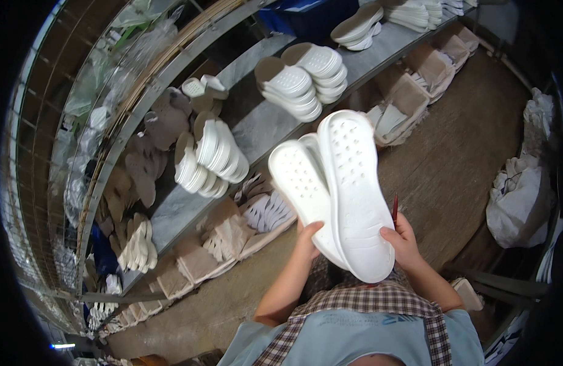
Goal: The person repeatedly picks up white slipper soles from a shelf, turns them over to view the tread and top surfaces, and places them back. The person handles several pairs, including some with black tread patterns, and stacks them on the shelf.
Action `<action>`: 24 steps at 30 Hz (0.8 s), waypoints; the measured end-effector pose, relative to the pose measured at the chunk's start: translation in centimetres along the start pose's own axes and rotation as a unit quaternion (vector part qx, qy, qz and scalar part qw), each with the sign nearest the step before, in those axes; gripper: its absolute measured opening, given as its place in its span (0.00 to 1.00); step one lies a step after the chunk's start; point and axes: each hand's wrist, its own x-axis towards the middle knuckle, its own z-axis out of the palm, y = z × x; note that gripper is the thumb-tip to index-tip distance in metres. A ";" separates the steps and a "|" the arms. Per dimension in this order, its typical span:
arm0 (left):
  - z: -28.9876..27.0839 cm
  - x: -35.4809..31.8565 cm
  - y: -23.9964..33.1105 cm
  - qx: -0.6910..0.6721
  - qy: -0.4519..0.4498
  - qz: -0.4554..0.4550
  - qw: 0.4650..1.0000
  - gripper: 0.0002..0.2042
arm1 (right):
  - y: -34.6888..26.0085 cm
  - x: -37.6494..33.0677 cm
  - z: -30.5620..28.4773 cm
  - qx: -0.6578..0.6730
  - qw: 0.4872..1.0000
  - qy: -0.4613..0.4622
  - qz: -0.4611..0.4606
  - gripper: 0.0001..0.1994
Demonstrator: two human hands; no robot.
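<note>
Head view, one entry: you hold two white shoe soles (339, 189) fanned in front of your chest, tread side up toward your face, presumably so the moulded dots and edges can be looked over. Your left hand (307, 235) grips the lower edge of the pair from the left, thumb on top; your right hand (403, 241) is closed on the heel end from the right, thumb on the face of the front sole, so the two hands sit apart with the soles bridging them. A red pen (395, 210) stands just behind the soles at your right hand, seemingly tucked in the same grip to keep it ready. Beyond the soles, a grey shelf (263, 125) carries stacks of white soles (303, 82) laid flat and overlapping, likely batched by kind. Below the shelf, beside the soles' left edge, cardboard boxes (232, 241) hold more inserts on edge. Right of the soles, well apart, white sacks (519, 198) slump on the floor.
</note>
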 end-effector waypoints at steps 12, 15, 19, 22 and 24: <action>-2.4 5.2 5.2 0.085 0.048 0.029 0.995 0.41 | -9.6 30.7 -12.4 -0.132 0.925 0.281 -0.218 0.24; -2.4 6.1 6.2 0.109 0.081 0.004 0.991 0.43 | -11.7 41.4 -13.2 -0.149 0.908 0.329 -0.212 0.23; -2.7 7.7 7.2 0.100 0.049 0.043 0.993 0.44 | -12.4 50.5 -14.7 -0.349 0.839 0.373 -0.186 0.26; -2.8 8.7 7.7 0.097 0.072 0.039 0.992 0.44 | -11.9 52.3 -16.5 -0.337 0.860 0.380 -0.058 0.25; -2.6 9.1 7.9 0.092 0.073 0.035 0.992 0.43 | -11.3 51.3 -17.1 -0.300 0.863 0.380 -0.142 0.24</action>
